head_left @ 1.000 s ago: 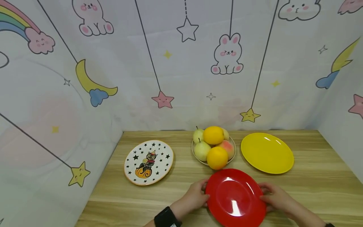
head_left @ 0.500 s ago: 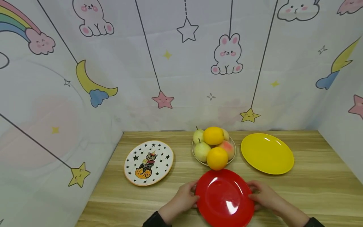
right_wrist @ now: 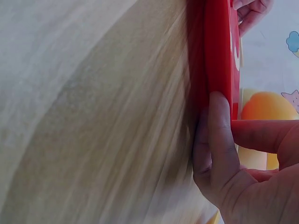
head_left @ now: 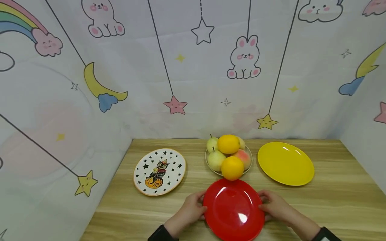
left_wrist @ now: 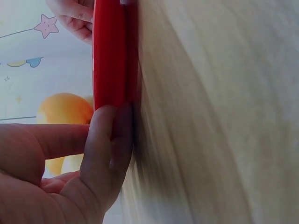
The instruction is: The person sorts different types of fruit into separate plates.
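A round red plate [head_left: 232,211] lies face up at the front middle of the table, held between both hands. My left hand [head_left: 192,210] pinches its left rim, thumb on top and fingers underneath. The right hand [head_left: 275,208] grips the opposite rim the same way. In the left wrist view the red plate [left_wrist: 110,56] shows edge-on, close over the wood, with the left fingers [left_wrist: 100,144] at its rim. The right wrist view shows the right fingers [right_wrist: 222,135] tucked against the plate's edge [right_wrist: 218,56]. Nothing lies on the red plate.
Just behind the red plate stands a bowl [head_left: 211,169] with pears, a peach, an orange [head_left: 232,168] and a lemon-yellow fruit [head_left: 228,144]. A star-patterned plate [head_left: 173,174] lies on the left, a yellow plate [head_left: 285,163] on the right. A printed cloth [head_left: 205,77] hangs behind the wooden table [head_left: 120,211].
Both hands have moved the red plate to the left, from right of the fruit bowl to in front of it. The bowl and the other two plates stay where they were.
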Demonstrator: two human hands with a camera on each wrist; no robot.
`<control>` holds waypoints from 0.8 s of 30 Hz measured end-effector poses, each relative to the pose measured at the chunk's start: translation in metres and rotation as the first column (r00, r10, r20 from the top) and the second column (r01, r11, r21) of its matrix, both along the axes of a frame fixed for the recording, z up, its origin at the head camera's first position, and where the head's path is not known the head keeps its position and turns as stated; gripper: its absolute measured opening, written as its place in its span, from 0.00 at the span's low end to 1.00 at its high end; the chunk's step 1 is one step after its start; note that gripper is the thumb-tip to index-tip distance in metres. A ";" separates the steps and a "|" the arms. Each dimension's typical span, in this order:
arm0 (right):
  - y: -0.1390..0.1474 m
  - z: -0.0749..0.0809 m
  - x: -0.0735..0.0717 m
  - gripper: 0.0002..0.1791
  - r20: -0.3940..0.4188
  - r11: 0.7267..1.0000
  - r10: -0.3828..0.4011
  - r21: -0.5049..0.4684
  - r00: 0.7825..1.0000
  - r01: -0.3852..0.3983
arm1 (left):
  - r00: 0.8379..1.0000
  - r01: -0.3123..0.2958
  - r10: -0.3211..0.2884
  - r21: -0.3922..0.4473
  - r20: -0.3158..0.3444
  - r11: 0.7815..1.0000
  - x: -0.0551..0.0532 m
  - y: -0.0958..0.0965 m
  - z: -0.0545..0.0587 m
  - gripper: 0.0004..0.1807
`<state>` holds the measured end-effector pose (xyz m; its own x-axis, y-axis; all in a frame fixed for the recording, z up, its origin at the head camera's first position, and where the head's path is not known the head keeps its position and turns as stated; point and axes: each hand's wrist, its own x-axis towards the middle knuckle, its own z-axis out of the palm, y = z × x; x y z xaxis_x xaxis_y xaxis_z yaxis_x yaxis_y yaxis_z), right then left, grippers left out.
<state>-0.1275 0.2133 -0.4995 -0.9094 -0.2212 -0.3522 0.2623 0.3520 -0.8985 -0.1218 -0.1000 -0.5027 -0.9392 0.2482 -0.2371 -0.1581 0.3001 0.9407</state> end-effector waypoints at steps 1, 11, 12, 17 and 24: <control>-0.001 0.000 0.000 0.20 0.003 1.000 -0.003 0.003 1.000 0.003 | 1.000 -0.002 0.002 -0.004 -0.002 1.000 0.000 0.000 0.001 0.31; -0.002 -0.001 -0.003 0.20 0.012 1.000 -0.001 -0.014 1.000 0.001 | 1.000 -0.008 0.008 0.013 0.009 1.000 0.000 -0.003 0.002 0.32; -0.002 -0.001 -0.004 0.20 0.008 1.000 0.007 -0.022 1.000 -0.007 | 1.000 -0.009 0.009 0.015 0.012 1.000 0.000 -0.003 0.002 0.32; -0.003 0.001 -0.005 0.20 0.020 1.000 0.004 -0.024 1.000 -0.003 | 1.000 -0.011 0.011 0.012 0.016 1.000 0.000 -0.004 0.002 0.32; -0.004 0.003 -0.005 0.20 0.035 1.000 -0.012 0.018 0.999 0.012 | 1.000 -0.004 0.004 0.001 0.030 1.000 0.000 -0.003 0.001 0.32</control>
